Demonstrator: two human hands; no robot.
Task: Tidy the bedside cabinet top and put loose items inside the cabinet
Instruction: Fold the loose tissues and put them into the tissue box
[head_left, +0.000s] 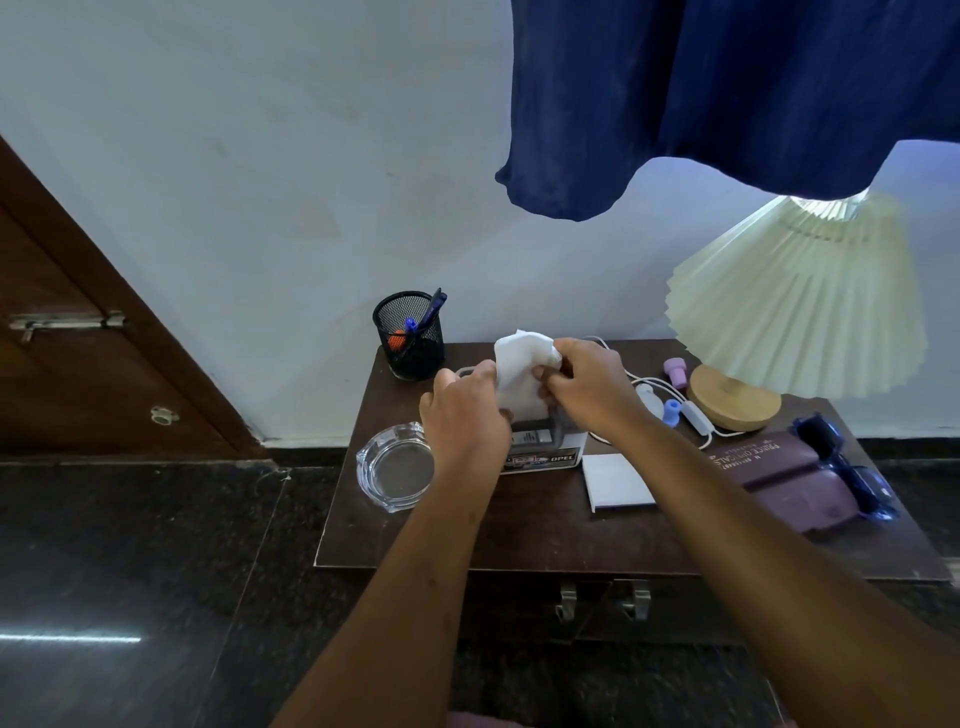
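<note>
A dark wooden bedside cabinet (519, 540) stands against the wall. Both hands hold a white tissue (519, 369) above a grey-and-white tissue box (545, 452) at the middle of the top. My left hand (462, 415) grips the tissue's lower left edge. My right hand (587, 384) pinches its upper right corner. A glass ashtray (397, 467) lies left of the box, a white notepad (618, 483) right of it. A maroon spectacle case (779, 483) and dark blue sunglasses (847, 467) rest at the right.
A black mesh pen holder (410, 338) with pens stands at the back left corner. A pleated lamp (795, 301) with a wooden base and white cord fills the back right, small bottles beside it. Blue cloth (727, 93) hangs overhead. Two metal handles (602, 600) sit on the cabinet front.
</note>
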